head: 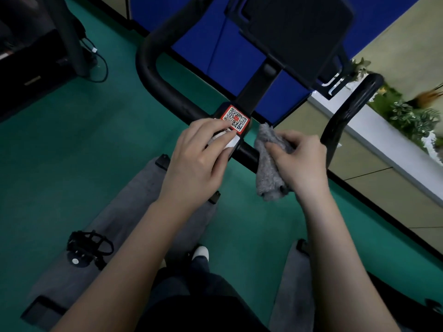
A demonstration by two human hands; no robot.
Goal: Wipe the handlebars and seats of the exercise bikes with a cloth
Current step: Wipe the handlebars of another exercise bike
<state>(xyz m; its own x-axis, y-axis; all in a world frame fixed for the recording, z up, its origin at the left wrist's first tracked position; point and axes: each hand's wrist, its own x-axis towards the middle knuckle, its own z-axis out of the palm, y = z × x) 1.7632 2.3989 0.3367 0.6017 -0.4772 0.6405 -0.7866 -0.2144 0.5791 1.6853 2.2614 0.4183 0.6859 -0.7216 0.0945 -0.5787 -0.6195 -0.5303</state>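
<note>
Far left: black equipment with a looped cable on the green floor. Near left: a black caged pedal on the grey bike frame.

The black handlebar loops from the far left down to a centre clamp carrying a red QR sticker. Left hand lies on that clamp just near of the sticker. Its fingers are fairly straight over a white label and seem to rest rather than grip; the thumb side is hidden.

Below, between the forearms, a white shoe.

Right of the clamp, the grey cloth is draped over the crossbar, with its loose end hanging near. Right hand has its fingers curled round the cloth, clutching it against the bar.

Far centre-right: a dark console in front of a blue panel. Far right: green plants in a white planter.
</note>
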